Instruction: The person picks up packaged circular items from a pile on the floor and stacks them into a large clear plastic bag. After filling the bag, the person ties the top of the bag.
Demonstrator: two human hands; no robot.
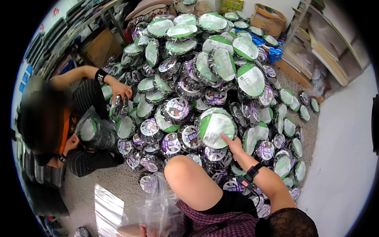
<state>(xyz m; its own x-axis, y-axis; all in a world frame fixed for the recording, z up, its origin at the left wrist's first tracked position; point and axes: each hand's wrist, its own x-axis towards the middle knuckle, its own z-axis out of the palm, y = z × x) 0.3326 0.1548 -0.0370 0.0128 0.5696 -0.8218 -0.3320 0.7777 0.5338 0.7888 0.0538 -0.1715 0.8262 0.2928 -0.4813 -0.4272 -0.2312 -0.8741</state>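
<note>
My right hand (233, 145) is closed on the edge of a round film-wrapped package (217, 128), its green and white label facing up. The package hangs over the front of a large heap of similar packages (177, 108). Some of these show green and white labels, others purple and white ones on black. At the bottom edge, my left hand (144, 231) grips a clear plastic bag (158, 209). The bag's crumpled film and the frame edge hide much of that hand. My bare bent knee (183, 173) rises between the two hands.
A co-worker sits at left, one hand (120, 90) on packages in the heap, the other (71, 144) at a bag of stacked packages (96, 130). Shelves (327, 47) and a white wall (339, 146) stand right. A cardboard box (268, 19) is behind. Shiny film (108, 209) lies on the floor.
</note>
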